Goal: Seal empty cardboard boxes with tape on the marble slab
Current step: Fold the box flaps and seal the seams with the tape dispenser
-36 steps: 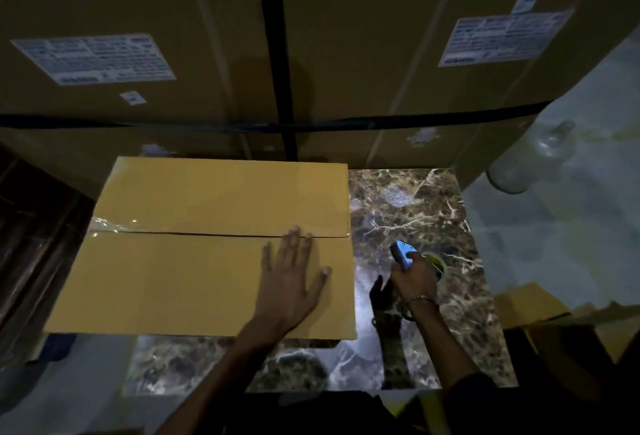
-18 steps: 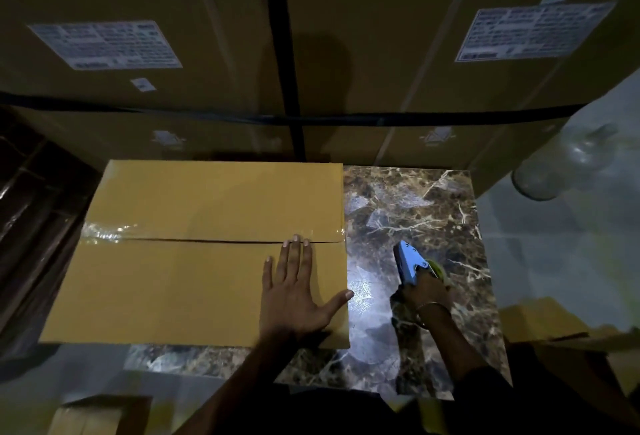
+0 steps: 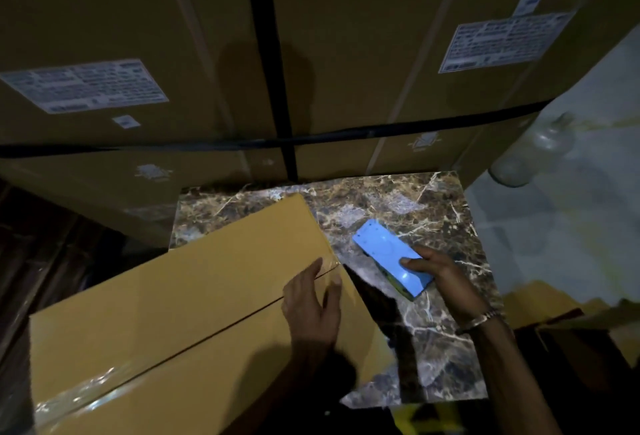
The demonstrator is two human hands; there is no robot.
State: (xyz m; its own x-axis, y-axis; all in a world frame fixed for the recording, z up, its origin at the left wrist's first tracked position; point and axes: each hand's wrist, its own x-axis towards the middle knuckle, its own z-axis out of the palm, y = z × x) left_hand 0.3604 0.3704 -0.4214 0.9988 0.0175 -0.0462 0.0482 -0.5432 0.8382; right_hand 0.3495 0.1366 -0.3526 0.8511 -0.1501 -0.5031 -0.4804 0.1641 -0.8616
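A tan cardboard box [image 3: 166, 306] lies askew across the left part of the brown marble slab [image 3: 408, 206], its top flaps closed along a centre seam. Clear tape shines on the seam at the box's lower left end. My left hand [image 3: 311, 303] rests flat on the box top near the right end of the seam, fingers loosely spread. My right hand [image 3: 440, 278] grips a blue tape dispenser [image 3: 391, 258] just above the slab, to the right of the box.
Large stacked cartons [image 3: 311, 53] with black straps and white labels wall off the far side. A clear glass bottle [image 3: 530, 154] lies on the pale floor at the right. Loose cardboard [image 3: 540, 299] sits at the lower right; dark wood lies at the left.
The box has swung round from square to diagonal and slid toward the lower left. My right hand has lifted and tilted the dispenser so its blue face points up.
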